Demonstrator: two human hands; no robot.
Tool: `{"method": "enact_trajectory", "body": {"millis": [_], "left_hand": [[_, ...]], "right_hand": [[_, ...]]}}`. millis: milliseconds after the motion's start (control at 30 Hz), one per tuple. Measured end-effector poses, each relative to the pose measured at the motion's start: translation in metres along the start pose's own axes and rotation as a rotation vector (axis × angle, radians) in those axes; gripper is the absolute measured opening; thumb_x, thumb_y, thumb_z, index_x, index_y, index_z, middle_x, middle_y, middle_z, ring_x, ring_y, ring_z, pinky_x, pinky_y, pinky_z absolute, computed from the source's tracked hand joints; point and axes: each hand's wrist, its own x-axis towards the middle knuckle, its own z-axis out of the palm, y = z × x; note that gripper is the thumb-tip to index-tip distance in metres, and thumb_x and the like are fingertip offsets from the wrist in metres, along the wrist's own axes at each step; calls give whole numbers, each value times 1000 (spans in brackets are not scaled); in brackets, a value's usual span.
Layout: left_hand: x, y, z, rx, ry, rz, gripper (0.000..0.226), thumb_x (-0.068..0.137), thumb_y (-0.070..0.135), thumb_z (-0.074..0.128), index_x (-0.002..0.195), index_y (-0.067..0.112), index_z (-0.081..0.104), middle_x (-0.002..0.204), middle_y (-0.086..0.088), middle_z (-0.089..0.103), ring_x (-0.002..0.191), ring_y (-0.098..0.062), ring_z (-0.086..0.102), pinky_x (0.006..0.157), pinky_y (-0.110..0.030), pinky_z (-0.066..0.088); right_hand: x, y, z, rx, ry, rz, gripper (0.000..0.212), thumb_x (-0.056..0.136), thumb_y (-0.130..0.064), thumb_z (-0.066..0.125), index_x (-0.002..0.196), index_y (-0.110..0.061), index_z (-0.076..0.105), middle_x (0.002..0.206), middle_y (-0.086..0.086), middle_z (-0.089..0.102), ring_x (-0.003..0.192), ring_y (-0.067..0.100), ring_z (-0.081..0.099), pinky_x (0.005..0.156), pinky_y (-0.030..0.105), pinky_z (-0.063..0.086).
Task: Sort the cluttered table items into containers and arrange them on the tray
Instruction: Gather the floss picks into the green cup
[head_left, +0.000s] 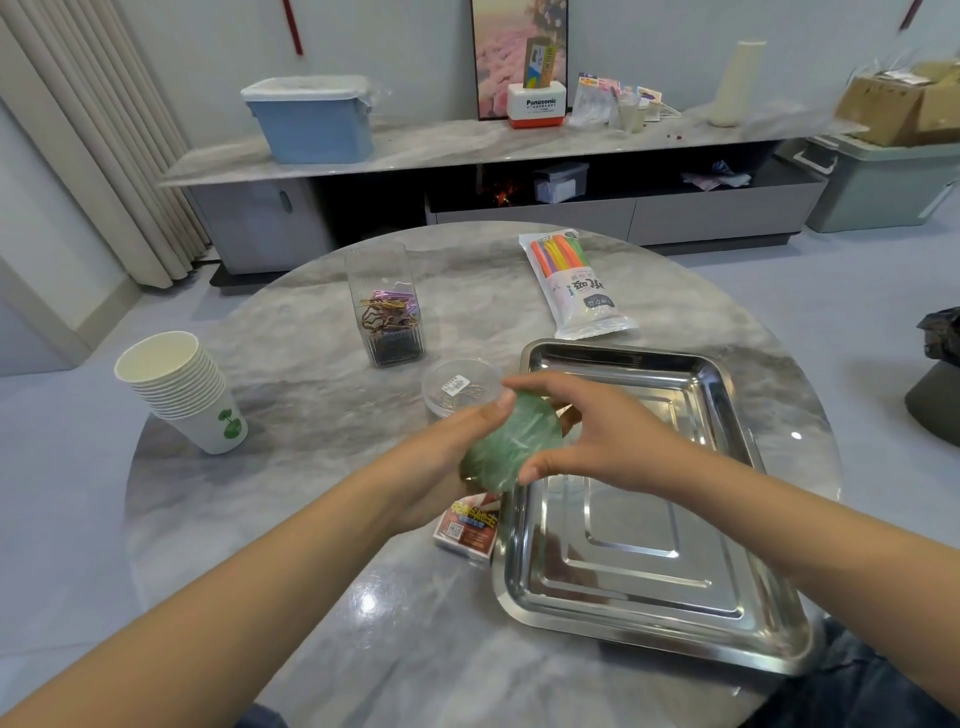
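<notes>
A round green translucent container is held above the table between both hands. My left hand grips it from the left and below, thumb on its upper edge. My right hand grips its right side, thumb at its lower edge and fingers over the top. The steel tray lies empty at the right, just under my right hand. A small round clear box of clips sits behind the hands. A red card box lies by the tray's left rim.
A tall clear container with coloured clips stands at the table's centre back. A stack of paper cups stands at the left. A packet of coloured sticks lies behind the tray. The round marble table ends close to the tray's right rim.
</notes>
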Motion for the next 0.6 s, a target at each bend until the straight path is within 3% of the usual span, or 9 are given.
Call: {"method": "enact_trajectory", "body": {"millis": [100,200,267,334,467,600], "left_hand": [[1,-4,1,15,104,4,36,82,31,59,113,13,61,95,-3,71,79,-11,68,71,-27,55],[3,-8,-1,-16,162,54,50,76,31,62,120,6,60,110,-11,67,93,-20,64,89,-34,50],[3,-8,0,-14,172,94,53,77,30,66,123,5,58,116,-16,65,98,-23,63,93,-34,48],[5,-8,0,15,155,121,51,80,29,69,124,7,58,120,-17,64,104,-24,62,97,-36,45],[7,-6,-1,8,85,130,45,81,31,61,123,15,59,118,-6,65,105,-15,61,98,-30,45],[6,-7,-2,-21,67,129,29,83,37,65,108,22,71,108,-1,69,99,-13,65,93,-26,50]], "right_hand": [[0,-1,1,150,11,90,70,64,-41,78,129,-32,51,117,-20,57,102,-3,56,86,11,46],[-1,1,4,522,-86,333,57,74,-51,56,123,-23,58,120,-1,63,110,13,59,95,30,48],[-2,2,7,852,-188,473,54,77,-47,53,117,-11,61,116,12,66,107,25,62,93,37,50],[-2,3,8,1025,-188,512,51,77,-40,59,116,-6,62,115,18,64,104,30,63,91,39,52],[0,6,6,1114,-112,529,53,67,-32,68,113,-5,63,108,17,64,95,26,62,96,38,48],[-1,6,4,1053,-92,495,50,65,-31,68,109,-8,64,102,14,67,91,22,63,96,36,47]]}}
